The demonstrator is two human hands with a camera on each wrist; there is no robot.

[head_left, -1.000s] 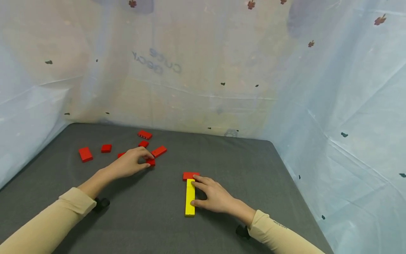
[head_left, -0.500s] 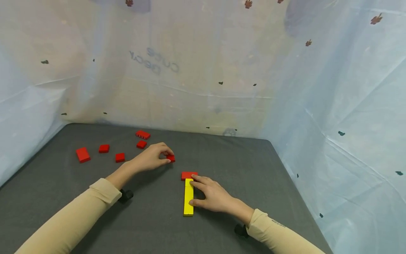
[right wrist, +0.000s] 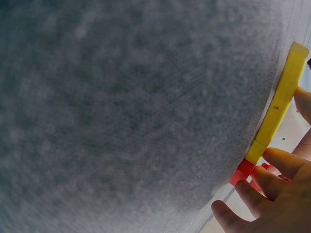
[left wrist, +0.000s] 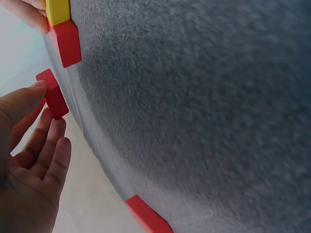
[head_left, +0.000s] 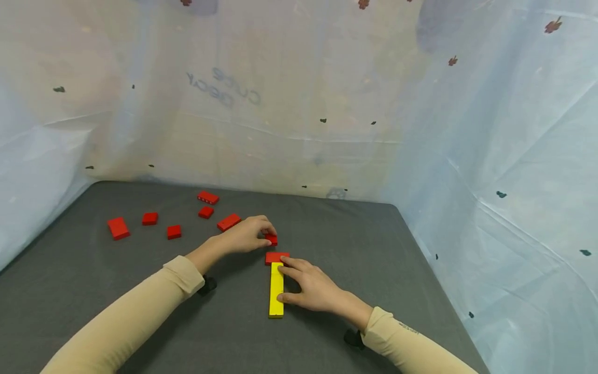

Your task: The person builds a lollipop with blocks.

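Observation:
My left hand point(head_left: 248, 235) pinches a small red block point(left wrist: 52, 94) between thumb and fingers, held off the table in the left wrist view. Just beyond the row of blocks in the head view, it hovers close to a flat red block point(head_left: 276, 257). That block lies crosswise against the far end of a yellow strip point(head_left: 276, 298), which shows a seam near that end in the right wrist view. My right hand point(head_left: 314, 285) rests along the strip's right side. Its thumb and fingertips touch the yellow and reach the crosswise red block, fingers spread and not wrapped around.
Several red blocks lie scattered at the back left: one beside my left wrist point(head_left: 229, 222), others farther off, such as a rectangular one point(head_left: 118, 228) and a square one point(head_left: 174, 231). The dark grey table point(head_left: 224, 327) meets pale sheeting point(head_left: 289, 93) behind it.
My left hand has picked up the small red block and carried it rightward, toward the crosswise red block. My right hand stays on the yellow strip. The head view has shifted slightly.

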